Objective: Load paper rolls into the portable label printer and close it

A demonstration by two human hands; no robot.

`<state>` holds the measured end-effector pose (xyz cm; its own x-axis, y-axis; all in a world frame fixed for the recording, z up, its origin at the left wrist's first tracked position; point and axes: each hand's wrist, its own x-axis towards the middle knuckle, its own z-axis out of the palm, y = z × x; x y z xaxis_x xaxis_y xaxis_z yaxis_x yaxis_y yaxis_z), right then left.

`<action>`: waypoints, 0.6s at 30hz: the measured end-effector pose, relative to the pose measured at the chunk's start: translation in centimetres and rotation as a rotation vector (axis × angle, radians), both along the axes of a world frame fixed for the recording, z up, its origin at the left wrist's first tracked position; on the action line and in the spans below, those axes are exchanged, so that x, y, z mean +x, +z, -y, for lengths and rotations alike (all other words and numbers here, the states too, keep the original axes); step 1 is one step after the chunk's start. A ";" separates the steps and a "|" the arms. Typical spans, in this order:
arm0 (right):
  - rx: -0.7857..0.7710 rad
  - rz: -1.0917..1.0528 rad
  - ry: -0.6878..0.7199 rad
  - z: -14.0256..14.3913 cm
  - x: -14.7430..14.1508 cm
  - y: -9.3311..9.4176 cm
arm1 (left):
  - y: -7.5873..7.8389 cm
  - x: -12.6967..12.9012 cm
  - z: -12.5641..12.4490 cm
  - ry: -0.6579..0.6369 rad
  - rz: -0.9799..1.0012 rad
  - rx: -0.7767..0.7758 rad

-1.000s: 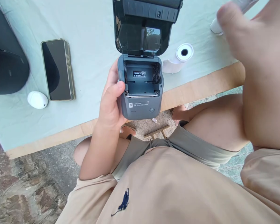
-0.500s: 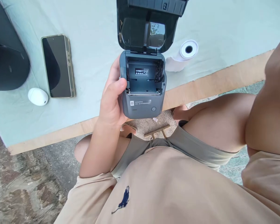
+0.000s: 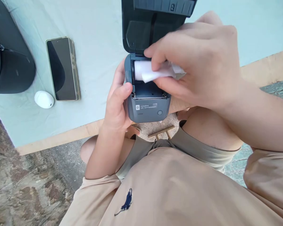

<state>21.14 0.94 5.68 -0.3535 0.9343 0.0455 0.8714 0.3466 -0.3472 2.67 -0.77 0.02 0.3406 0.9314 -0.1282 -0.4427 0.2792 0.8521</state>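
Observation:
My left hand (image 3: 119, 102) is wrapped round the left side of a dark grey label printer (image 3: 146, 111), thumb on its edge. The printer's dark lid (image 3: 139, 34) stands open, tipped away from me. With thumb and fingers my right hand (image 3: 198, 59) grips a white paper roll (image 3: 141, 69). The roll lies sideways at the printer's open compartment, its left end inside the left wall. A loose flap of paper sticks out toward me. My right fingers cover the roll's right end, so how deep it sits there I cannot tell.
A phone (image 3: 62, 69) lies face up on the cloth-covered table (image 3: 96, 31), left of the printer. Beside it are a white earbud case (image 3: 44, 99) and a large black container (image 3: 11, 62). The table's wooden edge (image 3: 61, 136) runs just before my lap.
My right hand has come in from the right, and the paper roll that stood on the table is now at the printer's compartment. The left hand still holds the printer.

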 end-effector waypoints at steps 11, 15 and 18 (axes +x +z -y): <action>0.531 -0.096 0.343 2.9 0.2 -2.8 | -0.8 0.0 0.0 0.003 -0.009 0.074; 0.513 -0.283 0.322 3.3 0.1 -2.8 | -1.5 -0.3 0.1 0.031 -0.094 0.154; 0.371 -0.397 0.189 2.8 0.7 -1.8 | -1.8 -0.4 0.1 0.028 -0.105 0.163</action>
<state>21.88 -1.82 3.93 -0.4017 0.7530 0.5212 0.6105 0.6444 -0.4604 2.25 -0.85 -1.79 0.3069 0.9517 -0.0082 -0.3547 0.1224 0.9269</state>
